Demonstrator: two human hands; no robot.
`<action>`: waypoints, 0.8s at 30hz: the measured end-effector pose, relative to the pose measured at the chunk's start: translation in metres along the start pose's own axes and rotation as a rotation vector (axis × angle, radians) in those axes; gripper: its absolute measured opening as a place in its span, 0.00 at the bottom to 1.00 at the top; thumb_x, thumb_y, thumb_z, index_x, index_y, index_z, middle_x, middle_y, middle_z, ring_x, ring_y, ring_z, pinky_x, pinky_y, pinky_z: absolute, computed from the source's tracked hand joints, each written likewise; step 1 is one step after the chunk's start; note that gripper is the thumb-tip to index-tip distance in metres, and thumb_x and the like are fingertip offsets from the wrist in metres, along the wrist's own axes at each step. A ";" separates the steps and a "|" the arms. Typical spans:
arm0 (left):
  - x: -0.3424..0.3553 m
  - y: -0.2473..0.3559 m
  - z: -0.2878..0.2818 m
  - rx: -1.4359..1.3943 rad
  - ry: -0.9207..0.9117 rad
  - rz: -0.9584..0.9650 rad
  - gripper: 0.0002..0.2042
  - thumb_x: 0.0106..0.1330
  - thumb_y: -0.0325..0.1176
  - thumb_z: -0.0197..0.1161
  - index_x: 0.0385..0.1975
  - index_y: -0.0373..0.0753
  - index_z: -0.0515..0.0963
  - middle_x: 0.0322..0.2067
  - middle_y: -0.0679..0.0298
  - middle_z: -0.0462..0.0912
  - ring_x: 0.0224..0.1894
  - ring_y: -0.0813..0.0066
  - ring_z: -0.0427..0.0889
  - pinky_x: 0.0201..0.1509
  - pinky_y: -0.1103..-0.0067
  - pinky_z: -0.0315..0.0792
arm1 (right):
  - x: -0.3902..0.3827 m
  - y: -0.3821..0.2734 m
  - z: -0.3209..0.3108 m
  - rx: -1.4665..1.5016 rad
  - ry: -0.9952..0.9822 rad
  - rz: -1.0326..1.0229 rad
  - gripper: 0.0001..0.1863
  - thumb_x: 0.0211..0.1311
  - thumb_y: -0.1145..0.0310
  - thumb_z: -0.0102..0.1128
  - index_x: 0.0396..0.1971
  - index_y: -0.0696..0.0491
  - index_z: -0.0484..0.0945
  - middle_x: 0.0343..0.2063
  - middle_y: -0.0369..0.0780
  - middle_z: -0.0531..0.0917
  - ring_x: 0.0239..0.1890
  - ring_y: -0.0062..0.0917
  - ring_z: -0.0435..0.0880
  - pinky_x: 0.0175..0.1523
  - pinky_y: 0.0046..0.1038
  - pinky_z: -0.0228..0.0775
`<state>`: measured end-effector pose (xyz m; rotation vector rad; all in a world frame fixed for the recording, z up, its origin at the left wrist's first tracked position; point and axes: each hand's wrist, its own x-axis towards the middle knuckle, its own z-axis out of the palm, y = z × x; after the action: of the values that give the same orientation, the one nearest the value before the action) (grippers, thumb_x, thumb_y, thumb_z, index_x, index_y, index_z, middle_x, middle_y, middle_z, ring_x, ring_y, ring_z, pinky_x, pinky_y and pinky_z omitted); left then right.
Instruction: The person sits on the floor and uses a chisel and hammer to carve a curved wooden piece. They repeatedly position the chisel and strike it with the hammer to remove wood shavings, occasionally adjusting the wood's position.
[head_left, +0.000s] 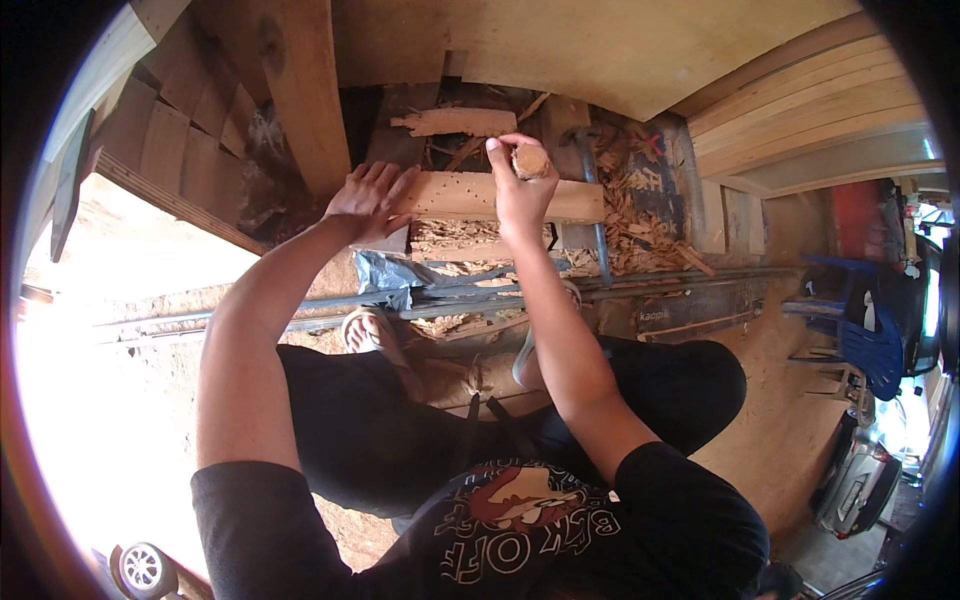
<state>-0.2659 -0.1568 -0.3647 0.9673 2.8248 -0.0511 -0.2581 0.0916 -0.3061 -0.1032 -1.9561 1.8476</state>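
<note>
A pale wooden board (455, 193) with a scatter of small dark holes lies crosswise in front of me. My left hand (375, 200) rests on its left end, fingers spread and thumb toward the near edge. Over the board's right half, my right hand (524, 195) is closed around a round wooden handle (531, 161) held upright, its blunt end facing up. Whatever is at the handle's lower end is hidden beneath my fist. Curled wood shavings (645, 225) are heaped to the right of the board, and more lie under it.
A splintered wood strip (455, 122) lies beyond the board. Long thin metal bars (450, 300) run crosswise on the near side, above my sandalled feet. A wooden post (305, 100) stands at far left, stacked planks (810, 110) at far right. Blue chairs (865, 340) are farther right.
</note>
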 end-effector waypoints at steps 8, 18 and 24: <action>0.000 -0.001 -0.001 0.007 -0.023 -0.003 0.41 0.74 0.61 0.54 0.81 0.47 0.50 0.65 0.54 0.69 0.69 0.56 0.67 0.72 0.58 0.63 | 0.030 -0.022 -0.055 0.442 -0.162 0.148 0.09 0.58 0.84 0.63 0.39 0.61 0.82 0.21 0.33 0.77 0.20 0.14 0.71 0.26 0.23 0.61; 0.001 -0.004 0.011 0.028 0.050 0.014 0.40 0.75 0.61 0.54 0.80 0.47 0.52 0.64 0.54 0.70 0.68 0.56 0.68 0.72 0.59 0.63 | 0.004 0.001 -0.065 0.410 0.014 0.076 0.05 0.54 0.83 0.61 0.32 0.60 0.78 0.19 0.37 0.74 0.18 0.19 0.69 0.25 0.25 0.61; 0.000 -0.001 0.006 0.011 0.097 0.017 0.40 0.75 0.62 0.52 0.80 0.46 0.55 0.63 0.54 0.72 0.67 0.57 0.70 0.72 0.59 0.62 | 0.001 0.000 -0.061 0.444 0.028 0.077 0.08 0.54 0.85 0.60 0.34 0.61 0.78 0.23 0.39 0.80 0.18 0.17 0.71 0.24 0.23 0.59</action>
<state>-0.2657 -0.1585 -0.3704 1.0235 2.9068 -0.0177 -0.2361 0.1489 -0.3056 -0.0658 -1.4981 2.2688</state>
